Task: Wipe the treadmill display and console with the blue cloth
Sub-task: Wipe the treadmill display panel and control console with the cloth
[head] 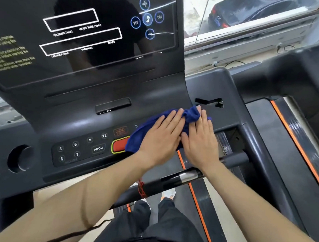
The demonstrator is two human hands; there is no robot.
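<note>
Blue cloth (134, 140) is sitting on the treadmill console (79, 121), right side of the button panel, covering part of the red stop button (119, 145). Both hands are flat on it, left hand (161, 137) and right hand (201, 140) side by side, fingers straight and together, pressing down, not pinching. Display (85, 33) above is untouched

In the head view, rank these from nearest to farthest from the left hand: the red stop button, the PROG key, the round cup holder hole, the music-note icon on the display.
From the left hand:
1. Red stop button, just left of it, partly under the blue cloth.
2. PROG key, further left on the keypad.
3. Cup holder hole, far left of the console.
4. Music-note icon, high on the display.
</note>
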